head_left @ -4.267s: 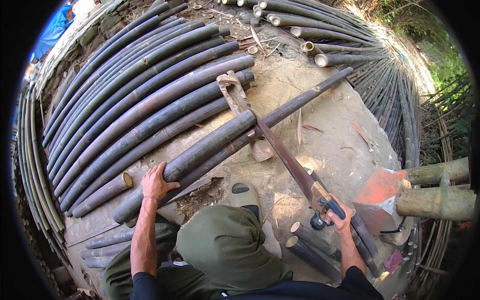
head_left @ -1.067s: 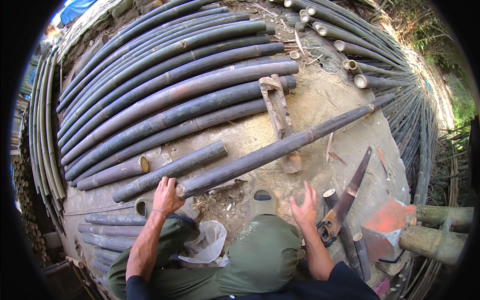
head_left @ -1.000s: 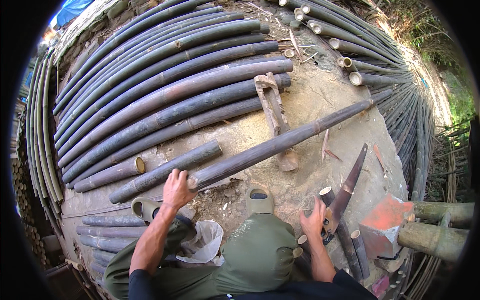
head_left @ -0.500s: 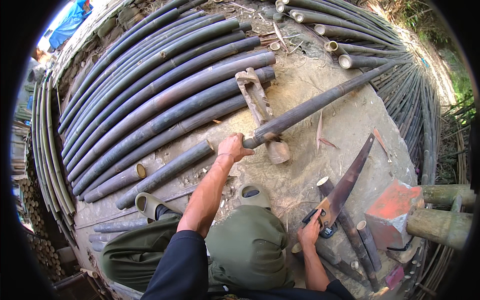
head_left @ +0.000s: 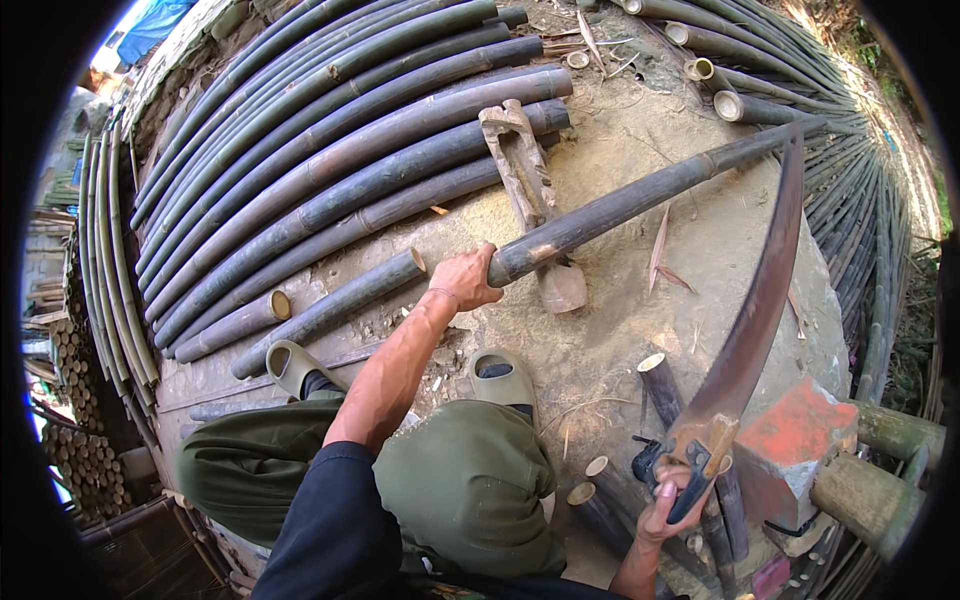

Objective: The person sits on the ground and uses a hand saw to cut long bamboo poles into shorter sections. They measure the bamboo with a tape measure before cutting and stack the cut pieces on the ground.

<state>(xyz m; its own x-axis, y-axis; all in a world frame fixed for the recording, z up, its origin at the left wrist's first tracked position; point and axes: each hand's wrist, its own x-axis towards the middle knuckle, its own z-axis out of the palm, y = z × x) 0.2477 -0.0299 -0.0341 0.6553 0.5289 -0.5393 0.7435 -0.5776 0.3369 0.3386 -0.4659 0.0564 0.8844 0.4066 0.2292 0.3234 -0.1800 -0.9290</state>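
1. At 5 o'clock, the right hand [head_left: 663,510] is gripping the saw [head_left: 757,320]; its blade is needing clearance from the red-topped block [head_left: 795,440].
2. Centrally, the left hand [head_left: 468,279] is clasping the near end of the dark pole [head_left: 650,198], ideally pinning it on the wooden rest [head_left: 562,287].
3. The slab [head_left: 630,330] is giving room at 3 o'clock; around 2, the pole is probably overhanging its edge.
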